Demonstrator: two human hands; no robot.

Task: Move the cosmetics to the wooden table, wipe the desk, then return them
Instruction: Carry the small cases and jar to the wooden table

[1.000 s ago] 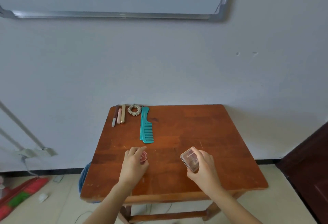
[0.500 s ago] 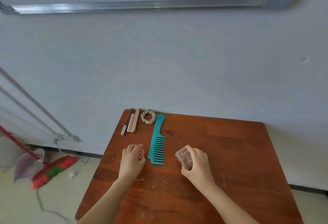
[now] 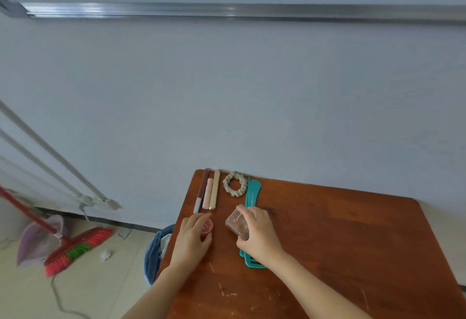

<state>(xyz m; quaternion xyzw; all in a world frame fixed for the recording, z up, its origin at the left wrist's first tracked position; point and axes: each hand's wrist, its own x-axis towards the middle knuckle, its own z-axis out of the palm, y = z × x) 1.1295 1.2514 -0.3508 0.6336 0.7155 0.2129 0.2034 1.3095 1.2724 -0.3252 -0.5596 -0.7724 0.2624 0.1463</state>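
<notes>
While both hands sit over the red-brown wooden table [image 3: 353, 243], take the teal plastic comb [image 3: 253, 193] as marker. R hand [image 3: 261, 236] lies over its teeth, fingers curled round a tilted clear square compact [image 3: 236, 222]. L hand [image 3: 191, 241], just left of it, pinches a small round red pot [image 3: 207, 226]. Farther back, left of its handle: beige fabric scrunchie [image 3: 235, 184] & three slim cosmetic sticks [image 3: 208, 192].

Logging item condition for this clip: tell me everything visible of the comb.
The comb is teal, plastic by its look, with a rounded handle and teeth. It lies flat on the wooden table, handle toward the wall, teeth toward the person. The right hand, holding a clear case, hides its middle; contact cannot be told. A hair tie lies close beside the handle.
</notes>
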